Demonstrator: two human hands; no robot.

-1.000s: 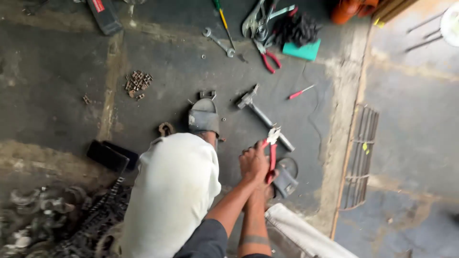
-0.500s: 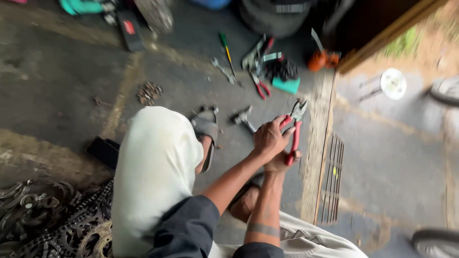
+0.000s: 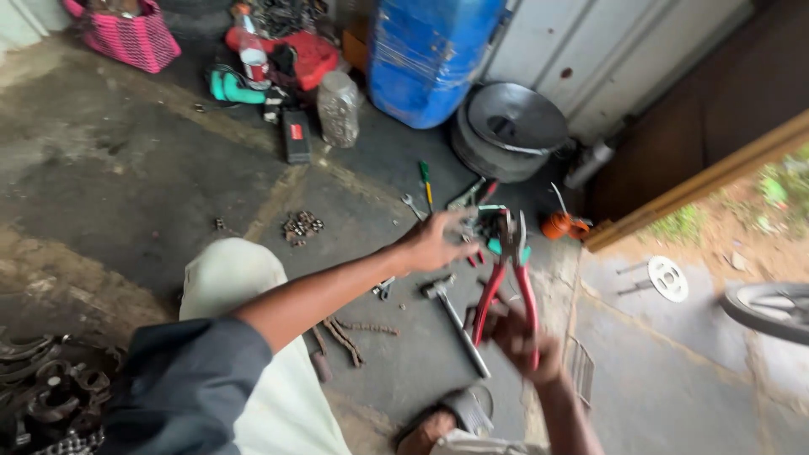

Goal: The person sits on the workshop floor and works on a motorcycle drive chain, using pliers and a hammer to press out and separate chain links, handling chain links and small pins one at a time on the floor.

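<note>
One right hand (image 3: 522, 337) holds red-handled pliers (image 3: 506, 278) upright, nose up.

bare floor left (image 3: 126, 185), tools (image 3: 438, 190) ahead – crowded

A blue drum (image 3: 430, 55) stood at the back of the stained concrete floor (image 3: 126, 194), with stacked grey metal pans (image 3: 510, 126) just beside it and a clear plastic jar (image 3: 339, 108) on its other side. Further along sat a pink woven basket (image 3: 126, 35), a red container (image 3: 295, 50) and a teal pipe fitting (image 3: 232, 88). A hammer (image 3: 459, 324) lay on the floor near lengths of rusty chain (image 3: 341, 335). A small heap of nuts (image 3: 302, 224) (or similar small parts) lay apart, and a green-handled screwdriver (image 3: 426, 181) pointed towards the drum.
</note>
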